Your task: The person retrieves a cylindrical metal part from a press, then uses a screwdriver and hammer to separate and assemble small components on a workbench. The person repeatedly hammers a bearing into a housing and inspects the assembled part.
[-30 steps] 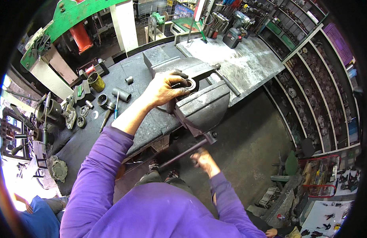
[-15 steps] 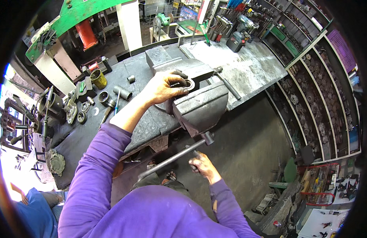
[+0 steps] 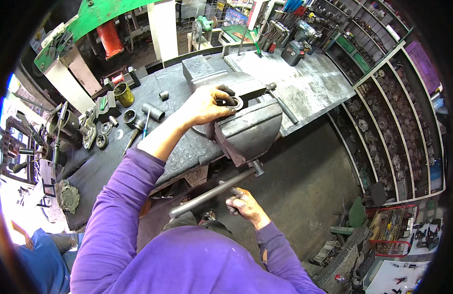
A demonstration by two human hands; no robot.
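My left hand (image 3: 212,104) reaches over the open jaws of a large grey bench vise (image 3: 248,125). Its thumb and fingers close around a metal ring (image 3: 238,103) that sits at the gap between the jaws. Below the vise, a long steel vise handle (image 3: 212,195) slants down to the left from the screw head. My right hand (image 3: 245,205) is just beneath this handle, fingers loosely curled and apart, the index stretched toward the bar. Whether that fingertip touches the bar is hard to see. A hammer (image 3: 285,108) lies at the vise's right side.
Metal sleeves (image 3: 153,112), a yellow can (image 3: 123,94) and a screwdriver (image 3: 146,123) lie on the bench left of the vise. A dark battery tool (image 3: 292,53) stands at the back right. Curved parts shelves (image 3: 383,127) line the right side. Another person's blue clothing (image 3: 43,259) shows lower left.
The vise handle's free end has risen and looks closer. My right hand has shifted slightly left and down beside it. My left hand stays at the ring.
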